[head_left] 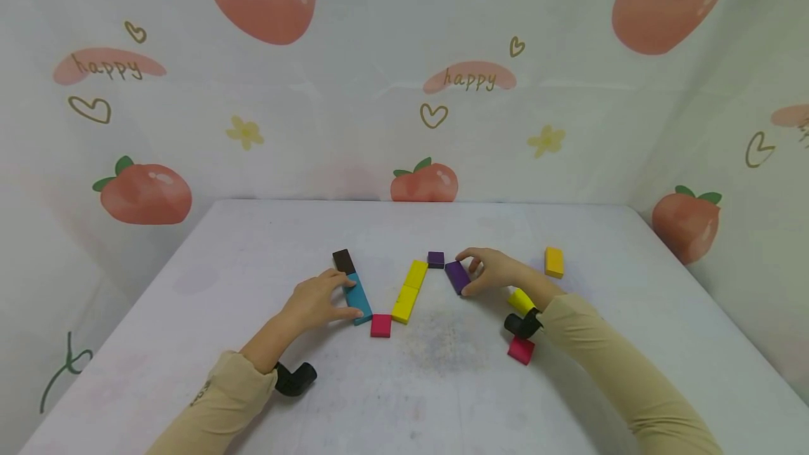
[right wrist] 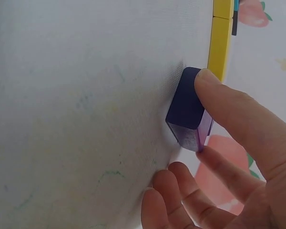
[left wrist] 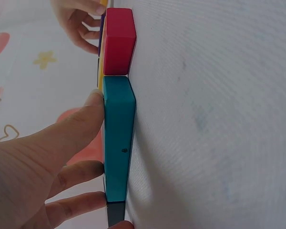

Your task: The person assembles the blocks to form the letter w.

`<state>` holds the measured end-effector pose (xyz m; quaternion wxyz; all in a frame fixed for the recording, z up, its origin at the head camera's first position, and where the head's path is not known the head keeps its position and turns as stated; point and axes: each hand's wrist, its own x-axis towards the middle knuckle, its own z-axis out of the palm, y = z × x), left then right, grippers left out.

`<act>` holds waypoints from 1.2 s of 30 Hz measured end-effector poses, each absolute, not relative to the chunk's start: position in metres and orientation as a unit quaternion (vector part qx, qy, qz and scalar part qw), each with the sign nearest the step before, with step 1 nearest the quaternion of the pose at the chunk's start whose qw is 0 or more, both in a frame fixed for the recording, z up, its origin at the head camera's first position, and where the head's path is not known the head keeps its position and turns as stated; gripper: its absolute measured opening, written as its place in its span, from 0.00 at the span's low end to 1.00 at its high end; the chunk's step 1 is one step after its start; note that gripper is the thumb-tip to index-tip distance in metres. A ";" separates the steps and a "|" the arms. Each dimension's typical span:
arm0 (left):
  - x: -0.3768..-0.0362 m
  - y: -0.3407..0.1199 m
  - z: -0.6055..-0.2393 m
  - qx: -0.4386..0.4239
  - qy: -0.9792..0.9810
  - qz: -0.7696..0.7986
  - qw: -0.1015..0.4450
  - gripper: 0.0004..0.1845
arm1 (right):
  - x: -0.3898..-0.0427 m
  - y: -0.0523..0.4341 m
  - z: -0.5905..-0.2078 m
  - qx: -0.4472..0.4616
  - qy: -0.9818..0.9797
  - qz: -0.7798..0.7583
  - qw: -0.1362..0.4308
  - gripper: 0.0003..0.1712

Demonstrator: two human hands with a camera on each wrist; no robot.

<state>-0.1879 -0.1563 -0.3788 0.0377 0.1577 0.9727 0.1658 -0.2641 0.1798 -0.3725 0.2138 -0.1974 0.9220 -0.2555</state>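
Left hand resting straight fingers along teal block, red block just past thumb tip, brown block beyond fingertips; right hand pinching purple block between thumb and fingers, yellow blocks lying between both hands

- A long teal block is lying flat on the white table, left of centre in the head view, running diagonally from upper left to lower right. Its far end is meeting a dark brown block, and its near end is sitting just beside a red square block.
- A purple block is lying right of centre in the head view, angled the same way as the teal one. In the right wrist view it is showing a dark flat face and a lighter violet end.
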 end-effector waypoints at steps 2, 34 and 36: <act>-0.188 -0.156 -0.379 0.159 0.973 0.166 0.036 0.31 | -0.264 0.180 -0.372 -0.199 0.922 -0.255 0.213 0.38; -0.188 -0.158 -0.380 0.180 0.971 0.157 0.018 0.31 | -0.252 0.220 -0.358 -0.266 0.906 -0.279 0.175 0.32; -0.188 -0.158 -0.380 0.180 0.971 0.157 0.017 0.31 | -0.247 0.229 -0.357 -0.275 0.903 -0.280 0.177 0.31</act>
